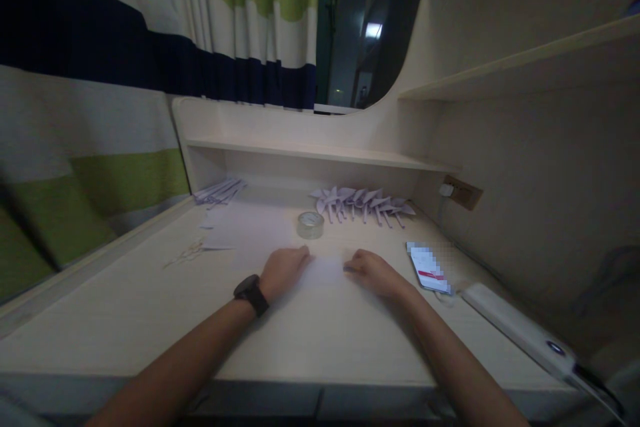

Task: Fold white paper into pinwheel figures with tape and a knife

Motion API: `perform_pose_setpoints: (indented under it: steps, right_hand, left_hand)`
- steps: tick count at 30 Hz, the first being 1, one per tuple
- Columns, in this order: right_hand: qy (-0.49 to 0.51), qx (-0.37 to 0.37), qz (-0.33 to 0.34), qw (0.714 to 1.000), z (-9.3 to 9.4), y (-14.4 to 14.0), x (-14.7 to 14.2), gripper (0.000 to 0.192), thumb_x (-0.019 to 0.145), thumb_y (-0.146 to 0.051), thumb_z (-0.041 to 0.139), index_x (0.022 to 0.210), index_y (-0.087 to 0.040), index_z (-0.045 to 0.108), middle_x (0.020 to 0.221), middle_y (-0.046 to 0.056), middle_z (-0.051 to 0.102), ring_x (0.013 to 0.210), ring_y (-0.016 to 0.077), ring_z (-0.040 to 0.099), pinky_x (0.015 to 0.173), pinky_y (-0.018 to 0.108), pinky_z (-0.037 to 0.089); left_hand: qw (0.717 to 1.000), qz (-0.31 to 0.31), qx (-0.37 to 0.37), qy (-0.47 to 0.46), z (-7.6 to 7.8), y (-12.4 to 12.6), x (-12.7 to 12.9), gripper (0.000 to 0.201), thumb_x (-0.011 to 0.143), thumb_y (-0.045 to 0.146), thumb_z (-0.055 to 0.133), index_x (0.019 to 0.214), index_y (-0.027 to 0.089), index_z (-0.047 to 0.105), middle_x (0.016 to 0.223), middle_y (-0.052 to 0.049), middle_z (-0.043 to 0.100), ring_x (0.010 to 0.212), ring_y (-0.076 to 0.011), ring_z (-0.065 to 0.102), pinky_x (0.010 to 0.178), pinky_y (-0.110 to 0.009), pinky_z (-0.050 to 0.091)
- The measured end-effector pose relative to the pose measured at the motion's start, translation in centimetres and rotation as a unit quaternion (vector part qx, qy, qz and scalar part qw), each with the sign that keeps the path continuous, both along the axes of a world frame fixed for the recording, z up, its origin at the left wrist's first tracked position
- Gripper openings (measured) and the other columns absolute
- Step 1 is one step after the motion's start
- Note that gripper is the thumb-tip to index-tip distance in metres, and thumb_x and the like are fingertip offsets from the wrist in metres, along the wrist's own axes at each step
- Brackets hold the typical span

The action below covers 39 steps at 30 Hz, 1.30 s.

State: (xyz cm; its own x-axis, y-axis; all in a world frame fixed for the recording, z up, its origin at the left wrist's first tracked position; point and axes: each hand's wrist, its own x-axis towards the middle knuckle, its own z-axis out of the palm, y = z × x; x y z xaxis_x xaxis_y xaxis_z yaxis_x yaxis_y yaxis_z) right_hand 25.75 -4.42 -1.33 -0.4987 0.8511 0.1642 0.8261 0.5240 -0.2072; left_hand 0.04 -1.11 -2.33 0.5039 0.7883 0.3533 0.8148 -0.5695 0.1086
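My left hand and my right hand rest on a pale desk, each at one side of a small white sheet of paper lying flat between them. Fingers of both hands are curled and touch the sheet's edges. A black watch sits on my left wrist. Just beyond the sheet stands a roll of clear tape. Behind it lies a row of several folded paper pieces.
Scissors lie at the left on the desk, with a stack of paper strips behind them. A phone and a white power bank with a cable lie at the right. A shelf and a striped curtain stand behind.
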Motion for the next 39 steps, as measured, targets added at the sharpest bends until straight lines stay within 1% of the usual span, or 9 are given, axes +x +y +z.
perform_pose_setpoints:
  steps: [3, 6, 12, 15, 18, 26, 31, 35, 39]
  right_hand:
    - [0.014, 0.004, 0.009, 1.000, -0.3, 0.3, 0.2, 0.022, 0.087, -0.028, 0.053, 0.098, -0.019, 0.070, 0.089, 0.007, 0.062, 0.082, 0.0172, 0.056, 0.074, 0.025, 0.038]
    - [0.024, 0.006, 0.014, 1.000, -0.5, 0.5, 0.6, 0.024, 0.086, -0.027, 0.053, 0.103, -0.020, 0.069, 0.091, 0.008, 0.063, 0.084, 0.0180, 0.057, 0.075, 0.025, 0.039]
    - [0.029, -0.012, 0.009, 0.999, -0.5, 1.0, 2.3, 0.025, 0.081, -0.019, 0.057, 0.101, -0.023, 0.071, 0.087, 0.007, 0.065, 0.080, 0.0178, 0.058, 0.072, 0.025, 0.038]
    - [0.025, -0.020, -0.010, 0.999, -0.4, 1.1, 3.1, 0.029, 0.075, -0.014, 0.059, 0.099, -0.024, 0.072, 0.085, 0.005, 0.065, 0.078, 0.0175, 0.058, 0.070, 0.024, 0.038]
    - [0.027, -0.023, -0.010, 0.999, -0.2, 1.0, 3.3, 0.030, 0.071, -0.011, 0.059, 0.094, -0.024, 0.073, 0.083, 0.004, 0.066, 0.075, 0.0171, 0.058, 0.067, 0.023, 0.037]
    - [0.026, -0.032, 0.011, 0.999, 0.3, 0.5, 2.1, 0.024, 0.072, -0.014, 0.060, 0.090, -0.022, 0.073, 0.080, 0.004, 0.065, 0.076, 0.0170, 0.057, 0.068, 0.023, 0.037]
    - [0.028, -0.012, 0.019, 0.999, 0.3, 0.3, 1.1, 0.016, 0.076, -0.027, 0.062, 0.087, -0.020, 0.071, 0.082, 0.005, 0.065, 0.079, 0.0183, 0.057, 0.071, 0.024, 0.037]
    - [0.032, -0.001, -0.006, 0.999, -0.2, 0.3, -0.3, 0.017, 0.077, -0.032, 0.063, 0.083, -0.018, 0.071, 0.080, 0.006, 0.064, 0.080, 0.0185, 0.057, 0.071, 0.024, 0.037]
    - [0.042, 0.000, -0.027, 0.999, -0.8, 0.4, -1.2, 0.012, 0.076, -0.027, 0.064, 0.079, -0.019, 0.071, 0.080, 0.005, 0.063, 0.076, 0.0163, 0.056, 0.068, 0.023, 0.036]
  left_hand:
    - [0.999, 0.041, 0.013, 0.033, 0.3, -0.2, 0.1, 0.038, 0.096, 0.043, 0.029, 0.089, 0.020, 0.058, 0.079, -0.007, 0.069, 0.073, -0.0234, 0.064, 0.058, -0.029, 0.035]
    - [0.996, 0.061, 0.019, 0.054, 0.4, -0.4, 0.3, 0.039, 0.096, 0.043, 0.027, 0.091, 0.020, 0.058, 0.079, -0.008, 0.069, 0.072, -0.0244, 0.065, 0.059, -0.029, 0.036]
    - [0.996, 0.068, 0.006, 0.055, 0.0, -0.3, 0.4, 0.038, 0.097, 0.042, 0.026, 0.095, 0.019, 0.057, 0.081, -0.009, 0.069, 0.074, -0.0244, 0.065, 0.061, -0.030, 0.038]
    - [0.996, 0.070, 0.004, 0.050, -0.2, -0.1, 0.3, 0.037, 0.096, 0.042, 0.027, 0.093, 0.019, 0.056, 0.081, -0.009, 0.069, 0.074, -0.0243, 0.065, 0.060, -0.030, 0.038]
    - [0.996, 0.072, 0.006, 0.045, -0.4, 0.1, 0.2, 0.037, 0.096, 0.042, 0.028, 0.091, 0.020, 0.057, 0.080, -0.009, 0.069, 0.074, -0.0250, 0.065, 0.059, -0.030, 0.037]
    - [0.997, 0.062, -0.016, 0.036, -0.6, 0.1, 0.4, 0.036, 0.096, 0.040, 0.029, 0.092, 0.019, 0.057, 0.082, -0.010, 0.069, 0.075, -0.0238, 0.064, 0.062, -0.030, 0.038]
    - [0.997, 0.066, -0.006, 0.041, -0.6, 0.1, 0.5, 0.035, 0.096, 0.040, 0.030, 0.090, 0.019, 0.058, 0.082, -0.009, 0.069, 0.076, -0.0246, 0.064, 0.061, -0.030, 0.037]
    - [0.997, 0.073, -0.009, 0.039, -0.6, 0.0, 0.6, 0.037, 0.096, 0.041, 0.029, 0.091, 0.020, 0.058, 0.082, -0.009, 0.069, 0.076, -0.0244, 0.064, 0.063, -0.031, 0.038]
    - [0.996, 0.075, -0.012, 0.035, -0.6, -0.1, 0.6, 0.038, 0.096, 0.042, 0.028, 0.092, 0.019, 0.059, 0.083, -0.010, 0.069, 0.077, -0.0241, 0.064, 0.064, -0.031, 0.039]
